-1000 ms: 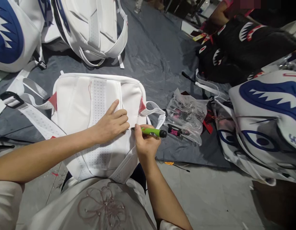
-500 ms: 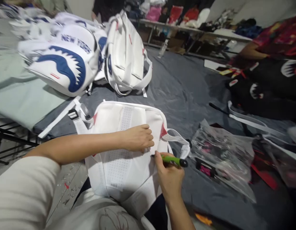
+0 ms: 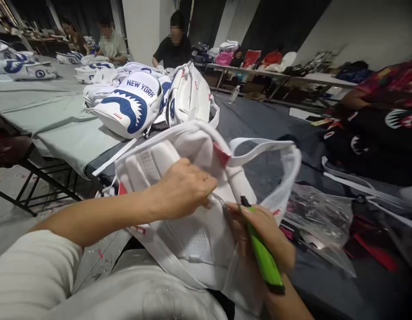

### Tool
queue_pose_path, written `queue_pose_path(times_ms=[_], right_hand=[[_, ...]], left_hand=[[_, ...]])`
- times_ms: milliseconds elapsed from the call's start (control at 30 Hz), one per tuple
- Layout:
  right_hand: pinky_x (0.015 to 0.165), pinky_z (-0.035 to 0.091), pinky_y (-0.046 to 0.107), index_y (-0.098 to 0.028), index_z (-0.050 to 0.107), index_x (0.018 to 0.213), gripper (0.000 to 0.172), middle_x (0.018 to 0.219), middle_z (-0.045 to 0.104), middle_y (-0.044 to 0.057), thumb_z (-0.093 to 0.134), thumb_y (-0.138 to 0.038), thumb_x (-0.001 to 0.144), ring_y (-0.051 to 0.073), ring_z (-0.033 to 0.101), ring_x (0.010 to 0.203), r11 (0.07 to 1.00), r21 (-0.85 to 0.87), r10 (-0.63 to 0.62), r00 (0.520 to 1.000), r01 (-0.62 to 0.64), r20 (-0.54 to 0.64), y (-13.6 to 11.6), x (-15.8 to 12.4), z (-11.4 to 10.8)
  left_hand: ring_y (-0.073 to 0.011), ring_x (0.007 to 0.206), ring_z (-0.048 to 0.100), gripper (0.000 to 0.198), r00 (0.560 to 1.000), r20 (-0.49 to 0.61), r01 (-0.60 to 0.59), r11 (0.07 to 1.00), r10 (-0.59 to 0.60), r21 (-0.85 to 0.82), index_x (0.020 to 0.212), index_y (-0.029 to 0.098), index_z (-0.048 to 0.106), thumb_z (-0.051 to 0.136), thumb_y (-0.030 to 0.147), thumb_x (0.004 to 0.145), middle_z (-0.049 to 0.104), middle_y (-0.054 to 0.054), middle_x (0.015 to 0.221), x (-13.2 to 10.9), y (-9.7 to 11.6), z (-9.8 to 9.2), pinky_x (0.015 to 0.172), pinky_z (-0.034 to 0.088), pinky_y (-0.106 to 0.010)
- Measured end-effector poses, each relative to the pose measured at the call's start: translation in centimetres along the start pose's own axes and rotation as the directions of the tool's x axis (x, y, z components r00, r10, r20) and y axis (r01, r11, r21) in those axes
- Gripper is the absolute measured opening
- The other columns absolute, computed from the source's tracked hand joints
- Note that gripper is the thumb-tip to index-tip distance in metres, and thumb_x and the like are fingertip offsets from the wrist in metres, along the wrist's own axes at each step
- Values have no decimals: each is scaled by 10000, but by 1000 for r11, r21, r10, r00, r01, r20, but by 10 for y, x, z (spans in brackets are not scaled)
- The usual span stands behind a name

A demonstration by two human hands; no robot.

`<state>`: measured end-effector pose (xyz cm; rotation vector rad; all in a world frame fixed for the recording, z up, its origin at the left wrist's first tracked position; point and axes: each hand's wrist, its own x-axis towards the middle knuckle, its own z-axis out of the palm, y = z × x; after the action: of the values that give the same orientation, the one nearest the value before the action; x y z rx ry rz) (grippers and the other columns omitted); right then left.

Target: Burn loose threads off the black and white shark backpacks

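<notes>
A white backpack (image 3: 195, 249) with red corner patches lies tilted across my lap, its padded back and straps facing me. My left hand (image 3: 184, 189) is closed, its fingers gripping the bag's fabric near the middle. At the bag's right side, my right hand (image 3: 272, 235) holds a green pen-like tool (image 3: 264, 258) with black ends against the palm. The right thumb and fingers are pinched at the bag's seam; what they grip there is hidden. A white shoulder strap (image 3: 289, 166) loops up and out to the right of the bag.
White backpacks with blue shark-mouth patches (image 3: 122, 111) stand ahead on the table. A clear plastic bag (image 3: 321, 218) lies to the right, with black bags (image 3: 376, 142) beyond it. A plastic bottle (image 3: 234, 94) stands farther back. Several people sit around the tables.
The backpack has been lifted and tilted, its straps now facing me. The tool has swung from lying sideways to slanting down along my right palm. The view has tipped up.
</notes>
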<state>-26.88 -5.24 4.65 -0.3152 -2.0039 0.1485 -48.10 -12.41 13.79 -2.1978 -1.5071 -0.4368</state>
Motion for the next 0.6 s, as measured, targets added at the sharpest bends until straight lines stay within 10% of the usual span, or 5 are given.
queue_pose_path(times_ms=[100, 267, 400, 600], right_hand=[[771, 571, 381, -244, 581, 1265, 388, 936, 737, 56, 587, -134, 893, 202, 702, 827, 987, -5, -156, 972, 160, 176, 9, -6, 4], [893, 553, 440, -220, 488, 1366, 531, 1168, 659, 147, 615, -107, 863, 253, 640, 1084, 999, 27, -35, 984, 31, 173, 13, -19, 32], [915, 530, 447, -210, 488, 1360, 517, 1138, 649, 142, 595, -98, 867, 257, 613, 1102, 999, 36, -45, 978, 39, 205, 8, -1, 52], [791, 531, 386, -239, 586, 1137, 278, 927, 627, 58, 519, -111, 899, 197, 614, 874, 989, -14, 146, 957, -147, 249, 2, 0, 67]], left_hand=[[-213, 766, 664, 272, 994, 106, 46, 994, -35, -101, 810, 155, 645, 752, 404, 785, 704, -45, 766, -21, 3, 30, 680, 389, -336], [-185, 979, 647, 170, 988, 97, -90, 950, 123, -298, 1035, 173, 662, 603, 146, 878, 712, -65, 1075, -22, -28, 53, 916, 424, -346], [-278, 1223, 513, 536, 999, -10, 42, 990, -44, -131, 1338, 135, 515, 666, 187, 827, 585, -157, 1319, 4, -58, 45, 1011, 372, -409], [-340, 1106, 541, 1005, 946, 320, 65, 998, -53, -25, 1485, 145, 351, 829, 418, 644, 602, -180, 1240, 47, -69, 79, 915, 380, -415]])
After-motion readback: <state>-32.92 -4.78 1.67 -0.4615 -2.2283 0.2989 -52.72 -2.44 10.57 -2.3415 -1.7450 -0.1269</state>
